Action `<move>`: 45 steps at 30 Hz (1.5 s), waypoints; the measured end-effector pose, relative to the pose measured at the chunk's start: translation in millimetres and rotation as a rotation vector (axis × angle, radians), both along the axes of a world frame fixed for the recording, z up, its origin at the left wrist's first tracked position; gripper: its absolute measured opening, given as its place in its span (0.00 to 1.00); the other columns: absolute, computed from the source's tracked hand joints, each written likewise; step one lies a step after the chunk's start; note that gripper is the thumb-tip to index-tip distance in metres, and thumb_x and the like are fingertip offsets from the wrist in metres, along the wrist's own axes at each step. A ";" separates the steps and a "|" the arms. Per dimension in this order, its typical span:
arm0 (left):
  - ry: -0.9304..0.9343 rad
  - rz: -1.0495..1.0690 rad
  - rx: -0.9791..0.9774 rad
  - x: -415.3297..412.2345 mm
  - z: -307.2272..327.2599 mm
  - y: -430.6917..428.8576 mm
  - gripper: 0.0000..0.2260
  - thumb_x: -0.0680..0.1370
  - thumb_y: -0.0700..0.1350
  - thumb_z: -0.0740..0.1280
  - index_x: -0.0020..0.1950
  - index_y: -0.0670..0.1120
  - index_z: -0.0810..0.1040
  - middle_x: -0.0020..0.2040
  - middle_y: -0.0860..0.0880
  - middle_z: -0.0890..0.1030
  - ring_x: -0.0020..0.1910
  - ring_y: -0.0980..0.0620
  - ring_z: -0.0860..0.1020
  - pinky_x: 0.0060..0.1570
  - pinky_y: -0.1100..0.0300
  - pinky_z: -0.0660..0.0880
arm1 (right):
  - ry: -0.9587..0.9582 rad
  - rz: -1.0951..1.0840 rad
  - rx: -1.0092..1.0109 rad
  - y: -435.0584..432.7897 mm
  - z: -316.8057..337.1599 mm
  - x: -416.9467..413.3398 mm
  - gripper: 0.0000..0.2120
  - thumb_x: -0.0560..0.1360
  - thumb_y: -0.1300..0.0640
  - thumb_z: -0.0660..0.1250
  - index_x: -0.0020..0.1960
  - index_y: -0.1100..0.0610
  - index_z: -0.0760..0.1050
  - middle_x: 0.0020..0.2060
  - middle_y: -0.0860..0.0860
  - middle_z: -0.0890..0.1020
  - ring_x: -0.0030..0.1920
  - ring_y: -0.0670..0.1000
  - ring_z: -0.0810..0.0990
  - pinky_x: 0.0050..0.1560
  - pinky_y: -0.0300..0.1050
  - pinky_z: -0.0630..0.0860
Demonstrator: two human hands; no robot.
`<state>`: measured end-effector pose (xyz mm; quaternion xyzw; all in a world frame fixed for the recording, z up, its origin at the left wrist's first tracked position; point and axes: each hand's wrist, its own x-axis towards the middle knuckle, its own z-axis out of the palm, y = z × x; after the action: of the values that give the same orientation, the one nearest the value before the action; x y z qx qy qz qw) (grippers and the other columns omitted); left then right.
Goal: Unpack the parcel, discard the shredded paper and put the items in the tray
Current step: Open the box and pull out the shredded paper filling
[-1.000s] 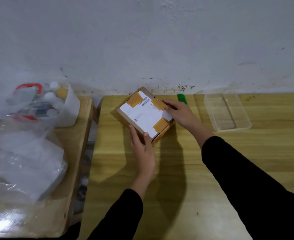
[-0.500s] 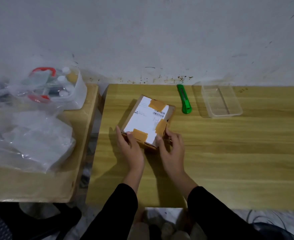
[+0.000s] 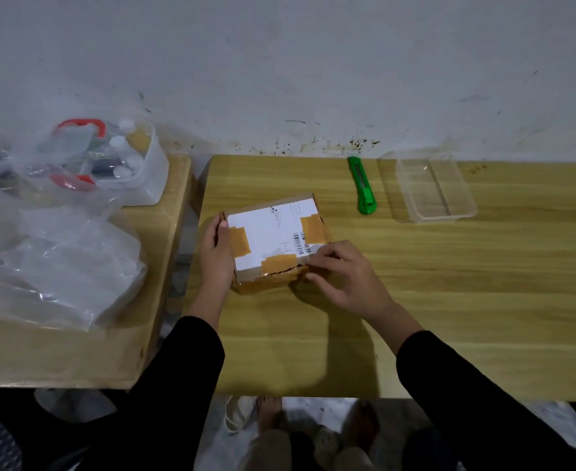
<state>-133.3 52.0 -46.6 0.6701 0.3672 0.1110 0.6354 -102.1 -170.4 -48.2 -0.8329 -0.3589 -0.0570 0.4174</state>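
Observation:
A small cardboard parcel (image 3: pixel 273 232) with a white label and brown tape patches lies closed on the wooden table (image 3: pixel 449 283). My left hand (image 3: pixel 215 256) clasps its left side, thumb on the top edge. My right hand (image 3: pixel 344 277) rests on its near right corner, fingertips pinching at the tape there. A clear plastic tray (image 3: pixel 432 188) stands empty at the back right. A green utility knife (image 3: pixel 363 190) lies between the parcel and the tray, apart from both hands.
A second, lower table (image 3: pixel 75 351) to the left carries crumpled clear plastic bags (image 3: pixel 58 260) and a white tub (image 3: pixel 143 164) of small bottles. A gap separates the two tables. The wall runs along the back edge.
The parcel has been turned and pulled nearer, its long side now facing me. My left hand moved to its left side and my right hand to its near right corner.

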 end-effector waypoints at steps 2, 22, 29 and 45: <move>-0.001 -0.053 -0.010 5.8 4.1 -2.0 0.18 0.81 0.50 0.56 0.71 0.49 0.66 0.70 0.50 0.70 0.66 0.52 0.70 0.66 0.56 0.68 | 0.001 -0.024 0.015 -2.6 -2.4 -0.9 0.08 0.71 0.59 0.70 0.49 0.59 0.82 0.41 0.55 0.80 0.45 0.49 0.74 0.50 0.35 0.72; 0.029 -0.356 0.001 4.3 19.2 -57.5 0.18 0.82 0.50 0.53 0.72 0.51 0.65 0.73 0.50 0.66 0.71 0.53 0.65 0.60 0.65 0.62 | 0.244 -0.581 0.310 -9.4 81.8 98.4 0.05 0.76 0.54 0.65 0.42 0.52 0.77 0.38 0.48 0.79 0.38 0.37 0.74 0.39 0.33 0.68; 0.059 -0.317 0.019 4.9 19.3 -58.7 0.17 0.82 0.49 0.53 0.71 0.51 0.66 0.71 0.50 0.68 0.30 0.73 0.70 0.27 0.81 0.66 | 0.452 -0.529 0.111 -7.0 34.8 90.4 0.30 0.77 0.52 0.63 0.74 0.49 0.53 0.65 0.53 0.73 0.62 0.53 0.71 0.61 0.48 0.71; 0.003 -0.179 -0.031 -0.1 22.2 -76.4 0.17 0.82 0.46 0.54 0.71 0.47 0.67 0.54 0.57 0.77 0.41 0.73 0.75 0.37 0.77 0.69 | 0.500 -0.508 -0.105 -11.8 27.8 64.2 0.31 0.75 0.52 0.66 0.73 0.56 0.58 0.62 0.58 0.74 0.59 0.57 0.73 0.59 0.50 0.75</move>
<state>-133.4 -24.3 -24.3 0.6907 0.3084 0.0469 0.6524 -37.9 -182.2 -20.4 -0.9040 -0.0296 0.0652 0.4215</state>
